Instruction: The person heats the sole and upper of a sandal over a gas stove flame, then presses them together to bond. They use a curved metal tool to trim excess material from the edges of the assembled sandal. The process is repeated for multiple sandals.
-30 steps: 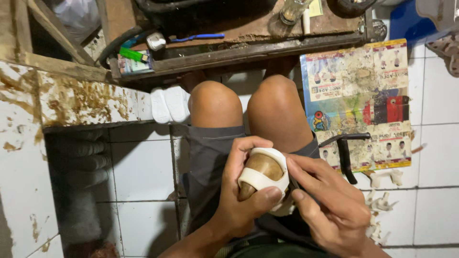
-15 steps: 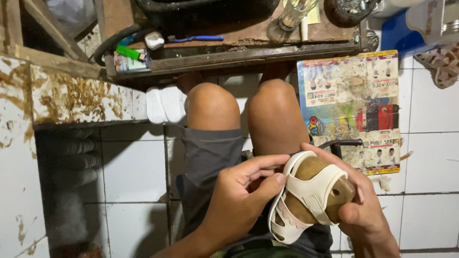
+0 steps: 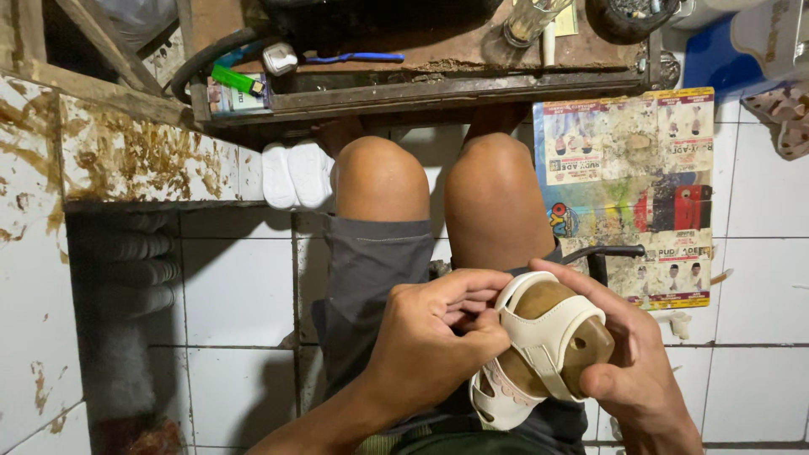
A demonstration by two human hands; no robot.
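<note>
Partly behind hands (image 3: 438,337), cream sandal (image 3: 548,350).

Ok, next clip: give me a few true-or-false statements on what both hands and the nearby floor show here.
1. Both hands hold a small cream-strapped sandal with a brown footbed. True.
2. The left hand rests flat on the tiles. False: its fingers pinch at the sandal's strap.
3. The right hand cups the sandal from the far side. True.
4. A worn printed paper sheet lies on the white tiled floor. True.
5. The green lighter lies on the lap. False: it sits on the wooden bench edge.
</note>
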